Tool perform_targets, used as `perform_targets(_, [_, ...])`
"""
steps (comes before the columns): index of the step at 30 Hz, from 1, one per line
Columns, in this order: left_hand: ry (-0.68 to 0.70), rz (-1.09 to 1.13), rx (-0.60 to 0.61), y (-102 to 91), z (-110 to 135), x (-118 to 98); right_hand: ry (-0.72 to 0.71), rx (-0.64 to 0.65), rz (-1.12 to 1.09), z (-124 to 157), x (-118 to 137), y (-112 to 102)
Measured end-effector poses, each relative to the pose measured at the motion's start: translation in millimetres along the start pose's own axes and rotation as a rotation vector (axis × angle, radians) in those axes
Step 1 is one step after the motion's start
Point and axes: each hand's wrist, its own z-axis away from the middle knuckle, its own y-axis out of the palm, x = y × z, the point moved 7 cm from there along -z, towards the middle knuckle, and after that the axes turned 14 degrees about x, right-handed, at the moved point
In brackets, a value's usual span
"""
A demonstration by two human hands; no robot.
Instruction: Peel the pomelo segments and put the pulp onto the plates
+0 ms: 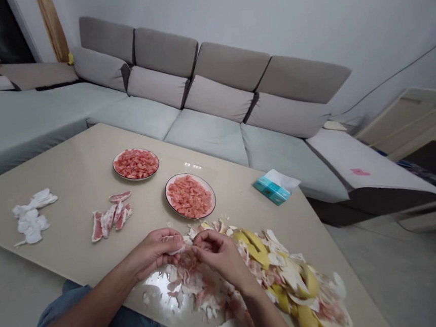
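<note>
My left hand (159, 251) is closed on a thin, whitish pomelo membrane (177, 246) over the near part of the table. Close beside it, my right hand (220, 255) pinches at the membrane's other side with thumb and forefinger; its fingertips are partly hidden. Under both hands lies a heap of pomelo peel (289, 274), yellow rind mixed with white pith and pinkish membrane scraps. Just beyond the hands stands a plate (213, 207) of pink pomelo pulp, and a second plate (114, 168) of pulp sits farther back. Unpeeled pomelo segments (110, 218) lie to the left.
Crumpled white tissues (32, 218) lie at the table's left end. A blue tissue pack (275, 186) rests near the right far edge of the glossy beige table (76, 160). Behind it runs a grey sofa (208, 134).
</note>
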Motion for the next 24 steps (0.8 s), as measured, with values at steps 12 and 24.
perform_targets(12, [0.104,0.094,-0.002,-1.4,-0.8,-4.7,-0.212,-0.316,0.408,-48.4,26.8,-65.7])
perform_targets(24, [0.393,-0.439,-0.201,2.1,4.5,-28.2,-0.125,-0.222,0.249,-0.2,23.5,-12.3])
